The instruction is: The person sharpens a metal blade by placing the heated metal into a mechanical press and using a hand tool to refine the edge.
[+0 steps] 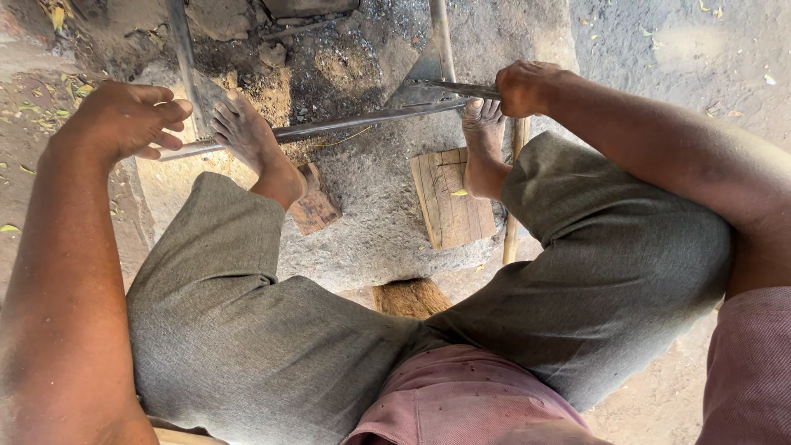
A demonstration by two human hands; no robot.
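A person in grey trousers [247,330] and a faded pink shirt [461,395] sits above a bed of grey ash and earth [371,206], knees spread wide, seen from a camera worn on the head. Both arms stretch forward and outward, one past each knee, toward a long metal rod [362,121] that lies across the ash bed from left to right.

The left hand [124,119] reaches to the rod's left end; its fingers are curled loosely, the fingertips touching the pale end of the rod, and a full grip cannot be made out. The right hand [527,86] is closed in a fist around the rod's right end, where a second dark bar [445,86] meets it, wrist bent slightly inward.

Between the two hands, both bare feet press on the rod: the left foot [247,136] rests its toes over it near the left hand, and the right foot [484,140] sets its toes against it just below the right hand.

A flat wooden block [449,198] lies on the ash under the right heel, just nearer the person than the rod. A smaller reddish block [313,206] sits by the left heel. A thin wooden stick [512,198] runs down beside the right foot, crossing under the rod.
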